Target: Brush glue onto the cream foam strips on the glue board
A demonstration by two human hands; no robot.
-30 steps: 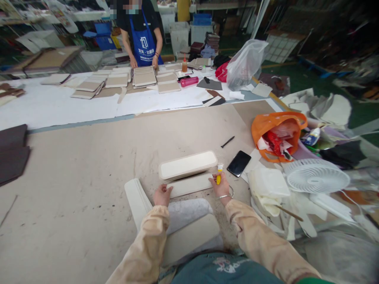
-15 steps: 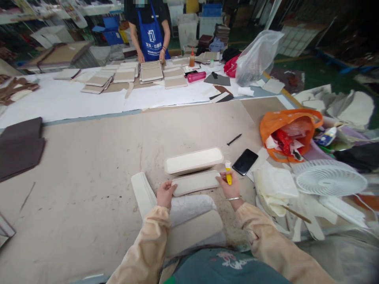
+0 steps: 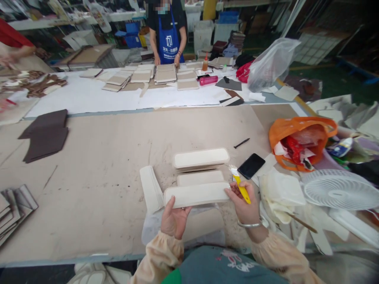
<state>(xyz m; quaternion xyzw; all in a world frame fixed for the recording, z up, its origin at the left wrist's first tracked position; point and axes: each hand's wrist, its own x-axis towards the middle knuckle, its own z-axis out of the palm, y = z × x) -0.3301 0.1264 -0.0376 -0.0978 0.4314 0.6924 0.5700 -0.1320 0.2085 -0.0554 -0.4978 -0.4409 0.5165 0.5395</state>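
A long cream strip with rounded corners (image 3: pixel 197 195) is held level above the table between both hands. My left hand (image 3: pixel 174 217) grips its left end, thumb on top and fingers beneath. At the right end, my right hand (image 3: pixel 244 201) pinches the corner and also keeps a yellow-handled brush (image 3: pixel 243 191) between its fingers, bristles pointing away. Just behind lies another pale strip (image 3: pixel 201 177), partly covered. A stack of cream-topped strips (image 3: pixel 201 157) sits farther back. Fanned narrow pieces (image 3: pixel 150 189) lie to the left. Below the hands rests a beige piece (image 3: pixel 204 225) on a whitish sheet.
A black phone (image 3: pixel 251 165) and a dark pen (image 3: pixel 242 142) lie right of the stack. Farther right are an orange bag (image 3: pixel 299 122) and a white fan (image 3: pixel 340 189). Dark brown panels (image 3: pixel 49 136) lie left. A co-worker in a blue apron (image 3: pixel 168 41) stands across the table.
Both hands have lifted the cream strip toward me, uncovering part of another strip behind it. My left hand has turned palm up under its end. The view has swung left.
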